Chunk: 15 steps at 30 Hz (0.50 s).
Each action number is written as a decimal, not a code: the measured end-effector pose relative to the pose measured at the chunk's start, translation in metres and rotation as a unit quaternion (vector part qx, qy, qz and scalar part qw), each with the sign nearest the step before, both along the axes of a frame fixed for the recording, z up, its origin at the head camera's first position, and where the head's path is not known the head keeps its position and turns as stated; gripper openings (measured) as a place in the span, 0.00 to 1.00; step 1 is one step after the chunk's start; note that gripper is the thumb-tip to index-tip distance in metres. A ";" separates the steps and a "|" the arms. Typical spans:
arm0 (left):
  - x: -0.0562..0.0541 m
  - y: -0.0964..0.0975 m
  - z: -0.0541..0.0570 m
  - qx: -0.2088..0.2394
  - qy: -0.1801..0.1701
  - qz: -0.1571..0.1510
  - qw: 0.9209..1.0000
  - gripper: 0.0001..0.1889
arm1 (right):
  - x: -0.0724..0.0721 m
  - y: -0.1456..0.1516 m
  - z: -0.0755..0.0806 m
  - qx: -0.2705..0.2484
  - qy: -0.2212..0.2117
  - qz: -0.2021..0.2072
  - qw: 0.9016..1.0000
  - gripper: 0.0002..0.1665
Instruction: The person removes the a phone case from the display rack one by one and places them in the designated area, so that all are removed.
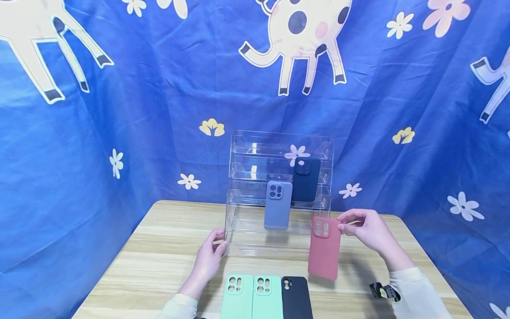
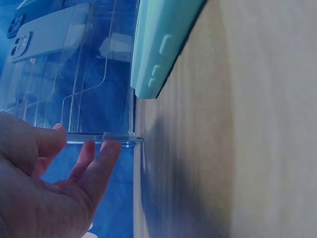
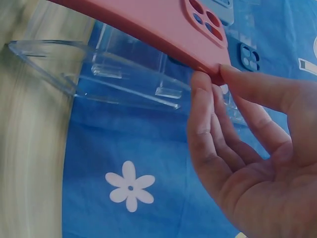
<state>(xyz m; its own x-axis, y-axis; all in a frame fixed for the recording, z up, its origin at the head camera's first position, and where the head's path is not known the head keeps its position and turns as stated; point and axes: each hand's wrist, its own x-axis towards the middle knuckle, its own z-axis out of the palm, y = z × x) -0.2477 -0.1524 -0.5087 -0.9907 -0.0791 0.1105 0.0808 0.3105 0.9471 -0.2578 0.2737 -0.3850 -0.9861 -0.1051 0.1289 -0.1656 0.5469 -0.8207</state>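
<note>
In the head view, my right hand [image 1: 368, 230] pinches a pink phone case [image 1: 324, 252] by its upper right corner, in front of a clear tiered display rack [image 1: 247, 243]. The right wrist view shows my thumb and fingertips together at that corner. My left hand [image 1: 208, 257] rests its fingertips against the rack's left side near the bottom, with the fingers fairly straight in the left wrist view. On the rack stand a lavender phone case [image 1: 277, 212] and, higher and to the right, a dark blue phone case [image 1: 307, 184].
Two mint green phone cases [image 1: 237, 301] and a black phone case [image 1: 296, 299] lie in a row at the front of the wooden table [image 1: 159, 248]. A blue patterned curtain [image 1: 179, 88] surrounds the table's back and sides.
</note>
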 end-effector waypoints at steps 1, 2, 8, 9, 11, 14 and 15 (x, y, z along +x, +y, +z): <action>0.000 0.000 0.000 0.000 0.002 0.000 1.000 0.19 | 0.000 0.002 -0.002 -0.001 -0.009 0.004 1.000 0.14; 0.000 0.000 0.000 0.000 0.005 -0.001 1.000 0.19 | 0.000 0.003 -0.004 -0.004 -0.018 0.009 1.000 0.14; 0.000 0.000 0.000 -0.002 0.004 0.001 1.000 0.19 | -0.001 0.010 -0.021 -0.010 -0.060 0.043 0.997 0.15; 0.000 0.000 0.000 -0.003 0.001 0.001 1.000 0.19 | -0.001 0.011 -0.024 -0.011 -0.063 0.050 0.997 0.15; 0.000 0.000 0.000 -0.004 0.001 0.000 1.000 0.19 | -0.001 0.011 -0.029 -0.020 -0.072 0.062 0.995 0.16; 0.000 0.000 0.000 -0.007 0.001 0.000 1.000 0.19 | 0.000 0.012 -0.035 -0.034 -0.085 0.073 0.993 0.16; 0.000 0.000 0.000 -0.008 0.001 0.000 1.000 0.18 | 0.001 0.012 -0.037 -0.038 -0.090 0.078 0.992 0.16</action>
<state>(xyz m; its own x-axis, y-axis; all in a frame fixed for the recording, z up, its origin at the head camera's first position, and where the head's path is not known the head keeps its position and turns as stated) -0.2480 -0.1520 -0.5089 -0.9905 -0.0772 0.1139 0.0831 0.3247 0.9422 -0.2572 0.2854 -0.4221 -0.9666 -0.2541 -0.0335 -0.0907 0.4613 -0.8826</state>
